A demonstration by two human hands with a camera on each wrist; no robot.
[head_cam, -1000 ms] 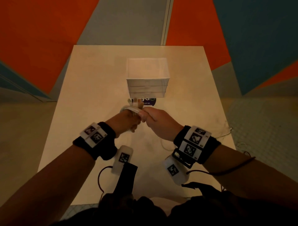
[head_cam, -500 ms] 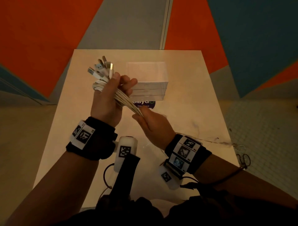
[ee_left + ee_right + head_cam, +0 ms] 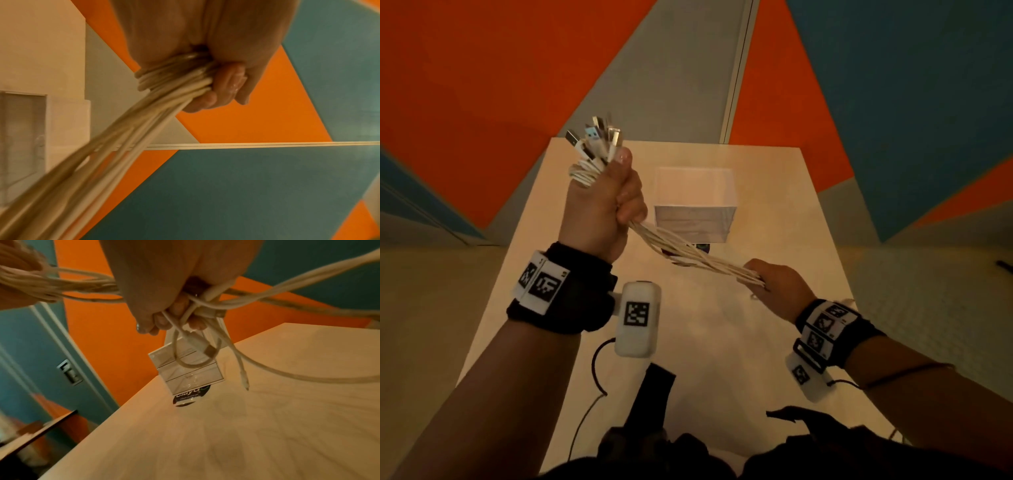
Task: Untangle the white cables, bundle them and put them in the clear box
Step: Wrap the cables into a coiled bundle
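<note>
Several white cables [image 3: 688,255] stretch taut between my two hands above the table. My left hand [image 3: 606,202] is raised and grips them in a fist near their plug ends [image 3: 595,138], which fan out above it; in the left wrist view the cables [image 3: 144,116] run down from the left hand [image 3: 205,71]. My right hand [image 3: 777,287] is lower and to the right and grips the same cables [image 3: 205,308], with loose ends and a loop hanging below the right hand [image 3: 172,305]. The clear box [image 3: 693,202] stands on the table beyond the cables.
The light wooden table [image 3: 774,212] carries a dark round sticker [image 3: 703,247] just in front of the clear box [image 3: 185,368]. Orange and teal wall panels rise behind it. Black wires from the wrist cameras hang near the front edge [image 3: 599,363].
My hands, together low over the table a second ago, have pulled apart: the left rose up and left with the plug ends, the right slid right along the cables, drawing them taut.
</note>
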